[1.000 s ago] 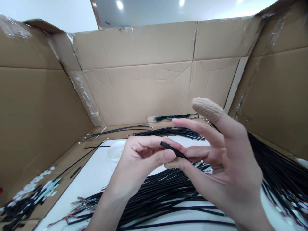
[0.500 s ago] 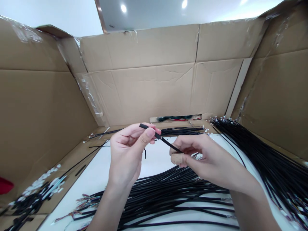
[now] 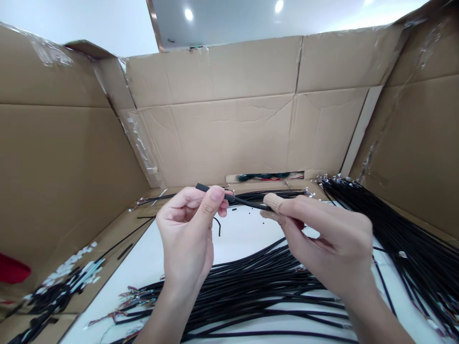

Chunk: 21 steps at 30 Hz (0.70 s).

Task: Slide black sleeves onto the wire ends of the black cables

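Item: my left hand, thumb and forefinger pinched on a short black sleeve at a thin black cable end, raised above the white table. My right hand, fingers closed, knit cot on forefinger, grips the same cable. Beneath: cable bundle. Around: cardboard walls; further cables at right.

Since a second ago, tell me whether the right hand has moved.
Yes. The right hand dropped lower and drew back from the cardboard back wall, now pinching the black cable.
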{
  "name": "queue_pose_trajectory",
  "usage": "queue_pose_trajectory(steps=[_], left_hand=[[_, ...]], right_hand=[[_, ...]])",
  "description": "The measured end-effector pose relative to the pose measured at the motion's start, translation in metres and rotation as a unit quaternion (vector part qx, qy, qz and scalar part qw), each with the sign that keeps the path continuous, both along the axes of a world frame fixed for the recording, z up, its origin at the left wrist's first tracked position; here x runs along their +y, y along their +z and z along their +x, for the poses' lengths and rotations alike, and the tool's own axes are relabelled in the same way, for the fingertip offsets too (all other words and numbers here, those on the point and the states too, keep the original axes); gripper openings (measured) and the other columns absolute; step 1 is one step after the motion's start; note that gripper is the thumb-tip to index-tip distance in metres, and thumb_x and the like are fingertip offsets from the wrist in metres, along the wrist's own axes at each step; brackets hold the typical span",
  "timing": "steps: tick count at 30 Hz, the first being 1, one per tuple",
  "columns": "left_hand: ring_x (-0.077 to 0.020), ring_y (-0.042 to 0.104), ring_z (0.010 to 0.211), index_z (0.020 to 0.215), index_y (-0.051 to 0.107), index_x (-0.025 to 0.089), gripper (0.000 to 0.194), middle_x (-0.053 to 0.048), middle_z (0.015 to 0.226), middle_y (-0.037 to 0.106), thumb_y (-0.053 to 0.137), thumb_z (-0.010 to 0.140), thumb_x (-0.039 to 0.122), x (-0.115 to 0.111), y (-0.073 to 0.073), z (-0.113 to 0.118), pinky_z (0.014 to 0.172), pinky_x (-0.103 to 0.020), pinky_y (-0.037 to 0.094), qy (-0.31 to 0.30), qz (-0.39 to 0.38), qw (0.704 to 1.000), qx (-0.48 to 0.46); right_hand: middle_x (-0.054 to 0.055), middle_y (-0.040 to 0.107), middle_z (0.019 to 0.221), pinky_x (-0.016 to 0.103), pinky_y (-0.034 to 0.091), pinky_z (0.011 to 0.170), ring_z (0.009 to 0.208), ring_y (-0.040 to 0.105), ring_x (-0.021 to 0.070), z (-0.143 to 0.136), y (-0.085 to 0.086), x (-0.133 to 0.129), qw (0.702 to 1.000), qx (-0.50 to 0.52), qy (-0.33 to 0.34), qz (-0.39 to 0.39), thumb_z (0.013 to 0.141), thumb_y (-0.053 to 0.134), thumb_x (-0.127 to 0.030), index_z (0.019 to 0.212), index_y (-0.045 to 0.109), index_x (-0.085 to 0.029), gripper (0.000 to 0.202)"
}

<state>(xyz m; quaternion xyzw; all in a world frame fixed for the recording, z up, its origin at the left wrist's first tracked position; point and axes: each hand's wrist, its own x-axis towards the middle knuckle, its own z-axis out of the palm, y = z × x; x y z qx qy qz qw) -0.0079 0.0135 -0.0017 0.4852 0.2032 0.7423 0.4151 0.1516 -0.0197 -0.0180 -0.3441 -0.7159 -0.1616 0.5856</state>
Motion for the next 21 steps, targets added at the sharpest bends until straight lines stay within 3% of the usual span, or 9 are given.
queue_pose_trajectory(steps=[4, 11, 15, 21], left_hand=[[-0.0029, 0.063, 0.052, 0.058, 0.073, 0.022, 0.020, 0.003, 0.063, 0.075, 0.092, 0.060, 0.030, 0.001, 0.001, -0.002, 0.053, -0.008, 0.053, -0.012, -0.001, 1.000, 0.002], [-0.0090, 0.071, 0.065, 0.076, 0.081, 0.024, 0.007, -0.002, 0.076, 0.079, 0.086, 0.072, 0.028, 0.004, 0.002, -0.005, 0.060, -0.011, 0.058, -0.063, 0.010, 0.995, 0.076], [-0.0098, 0.072, 0.065, 0.081, 0.082, 0.024, 0.008, -0.004, 0.082, 0.080, 0.084, 0.074, 0.027, 0.005, -0.001, -0.001, 0.064, -0.014, 0.061, -0.109, 0.014, 0.991, 0.080], [-0.0047, 0.072, 0.067, 0.080, 0.081, 0.025, 0.004, 0.001, 0.084, 0.080, 0.082, 0.077, 0.027, 0.007, -0.009, 0.005, 0.065, -0.006, 0.057, -0.144, 0.030, 0.987, 0.059]], right_hand=[[0.000, 0.068, 0.059, 0.026, 0.046, 0.048, 0.049, 0.060, 0.0124, -0.001, 0.001, 0.000, 0.999, -0.029, -0.014, 0.032, 0.085, 0.057, 0.004, 0.076, 0.062, -0.018, 0.025], [0.006, 0.079, 0.083, 0.026, 0.053, 0.054, 0.064, 0.071, 0.0158, 0.005, 0.000, -0.001, 0.999, -0.050, 0.011, 0.001, 0.088, 0.056, 0.001, 0.095, 0.064, -0.016, 0.021], [0.003, 0.077, 0.084, 0.022, 0.044, 0.046, 0.054, 0.060, 0.0094, 0.006, -0.001, -0.003, 0.998, -0.036, 0.026, -0.043, 0.088, 0.056, 0.000, 0.101, 0.066, -0.015, 0.021], [-0.005, 0.065, 0.066, 0.020, 0.032, 0.041, 0.046, 0.040, 0.0051, 0.004, 0.000, -0.005, 0.997, -0.009, 0.036, -0.071, 0.091, 0.059, -0.008, 0.090, 0.067, -0.016, 0.011]])
